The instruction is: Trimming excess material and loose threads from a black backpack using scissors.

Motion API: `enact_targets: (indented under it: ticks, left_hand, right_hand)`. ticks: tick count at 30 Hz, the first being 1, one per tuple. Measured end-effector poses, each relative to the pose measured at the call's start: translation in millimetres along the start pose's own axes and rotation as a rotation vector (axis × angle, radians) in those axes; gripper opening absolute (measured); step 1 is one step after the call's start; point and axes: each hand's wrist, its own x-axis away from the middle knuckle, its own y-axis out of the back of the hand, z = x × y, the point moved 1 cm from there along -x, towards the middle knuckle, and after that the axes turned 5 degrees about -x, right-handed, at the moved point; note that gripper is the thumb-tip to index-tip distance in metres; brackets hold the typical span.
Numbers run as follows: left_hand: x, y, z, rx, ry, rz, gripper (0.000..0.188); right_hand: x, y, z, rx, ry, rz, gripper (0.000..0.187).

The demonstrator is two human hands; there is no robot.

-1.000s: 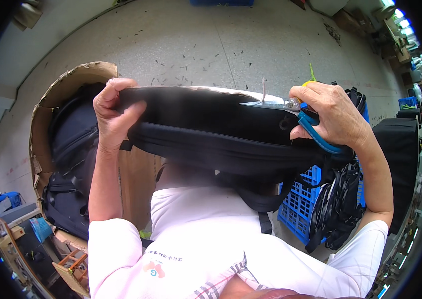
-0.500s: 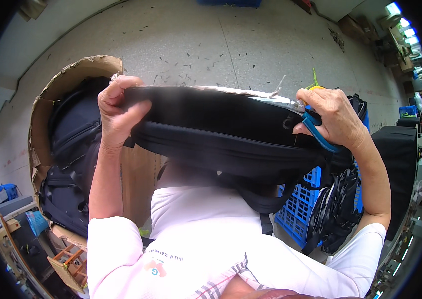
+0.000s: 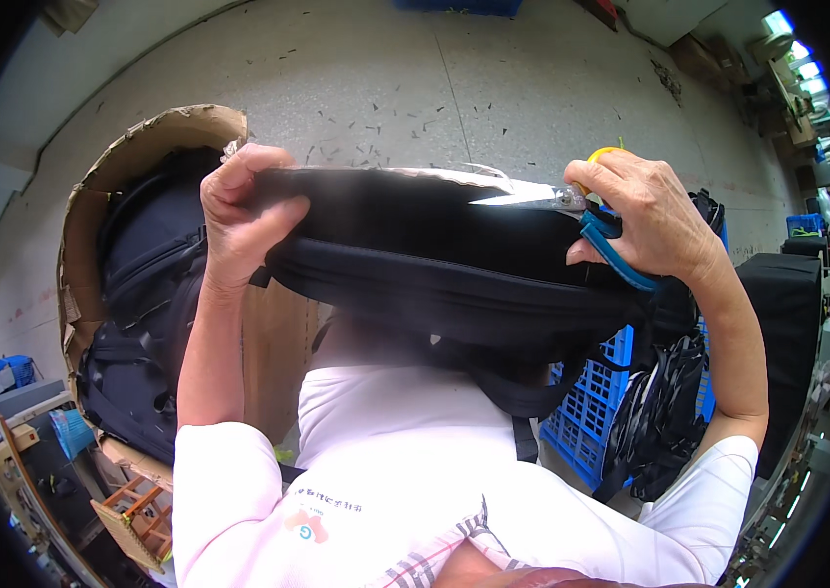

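Holding the black bag (image 3: 434,269) lengthwise left-to-right, we pinch its end with closed left fingers (image 3: 243,169) — right fingers (image 3: 616,178) curl round left-pointing scissors (image 3: 569,199).

Black bag (image 3: 415,269) across mid-frame, scissors (image 3: 569,200) right at its edge!
Pale, uneven upper edge showing; the scissors, yellow-and-blue handled, sit right of centre, metal blades aimed left.

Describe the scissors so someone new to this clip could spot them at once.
Find the large black bag held up across the middle of the picture. Near its upper right edge, the right hand grips the scissors, pointing left. Shiny metal and yellow-and-blue handles set them apart from the bag's dark fabric.
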Motion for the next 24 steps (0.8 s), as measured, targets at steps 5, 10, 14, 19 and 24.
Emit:
enact_targets:
  ticks: [5, 10, 14, 19, 24]
  left_hand:
    - [0.3, -0.8, 0.0, 0.015, -0.002, -0.01, 0.023]
    - [2.6, 2.6, 0.8, 0.045, 0.011, -0.014, 0.023]
    - [2.0, 2.8, 3.9, 0.06, 0.025, 0.017, 0.024]
    - [5.5, 5.9, 3.0, 0.113, 0.094, 0.053, 0.025]
    - [2.5, 3.8, 1.2, 0.144, 0.108, 0.043, 0.023]
  right_hand:
    - [-3.2, -7.1, -3.6, -0.038, 0.004, 0.034, 0.052]
    - [-4.7, -12.9, -4.9, -0.072, 0.083, -0.055, 0.044]
    - [-3.9, -19.1, -7.7, -0.071, 0.117, -0.082, 0.042]
    - [-9.2, -16.8, 0.4, -0.035, 0.043, -0.044, 0.046]
    - [-13.1, -17.4, 4.8, 0.051, 0.038, -0.069, 0.052]
